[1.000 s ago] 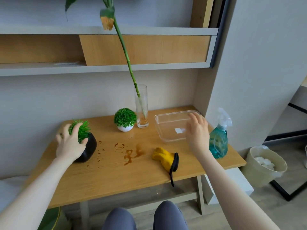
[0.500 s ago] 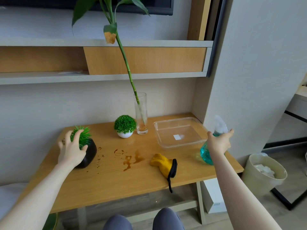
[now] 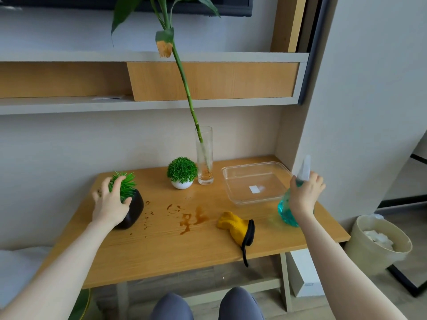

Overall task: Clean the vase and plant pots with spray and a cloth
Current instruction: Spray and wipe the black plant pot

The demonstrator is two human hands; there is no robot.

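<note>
Left hand on the black pot, right hand on the spray bottle

Head view: the left hand (image 3: 111, 205) grasps the black pot (image 3: 135, 210) at the tabletop's (image 3: 161, 248) left end, fingers (image 3: 115, 184) curled over its grass tuft and thumb against the pot's side; the right hand (image 3: 303, 196) is wrapped round the neck of the teal spray (image 3: 286, 211) near the right edge, its clear nozzle sticking up above the knuckles. Between them a yellow cloth (image 3: 235, 227) (black cuff, strap hanging over the front edge) lies beside brown stains (image 3: 191, 218). Farther back stand a white pot (image 3: 182, 184) with a round green ball, a glass vase (image 3: 204, 155) holding a leaning stalk just beside it, and a clear tray (image 3: 255, 182). A bin (image 3: 379, 244) sits on the floor at right
</note>
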